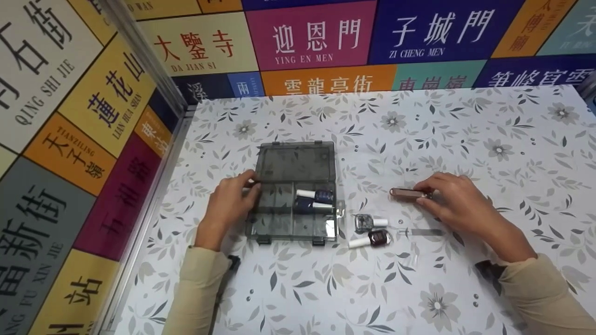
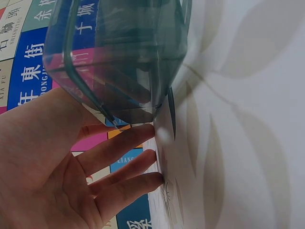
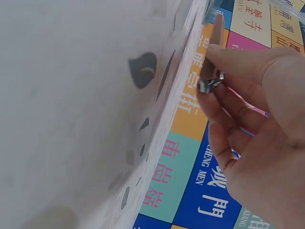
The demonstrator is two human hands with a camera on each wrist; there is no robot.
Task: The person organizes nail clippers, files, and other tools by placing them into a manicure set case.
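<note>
A smoky grey compartment box (image 1: 269, 227) lies with its lid (image 1: 298, 160) tipped back. Two dark blue nail polish bottles (image 1: 313, 203) with white caps lie in its far right compartment. My left hand (image 1: 228, 204) is at the box's left side; in the left wrist view its lower fingers stretch out under the box's corner, fingertips at the tabletop. My right hand (image 1: 458, 200) pinches a brown nail clipper (image 1: 406, 193) between thumb and fingers, just over the table. Its silver metal end (image 3: 209, 85) shows in the right wrist view.
Right of the box lie a glittery nail polish bottle (image 1: 364, 223) and a dark red one (image 1: 379, 238). Beside them is a thin grey strip (image 1: 421, 232), with a small clear piece (image 1: 413, 253) nearer me. Sign-covered panels (image 1: 309, 37) stand behind the floral tabletop (image 1: 298, 284) and at left.
</note>
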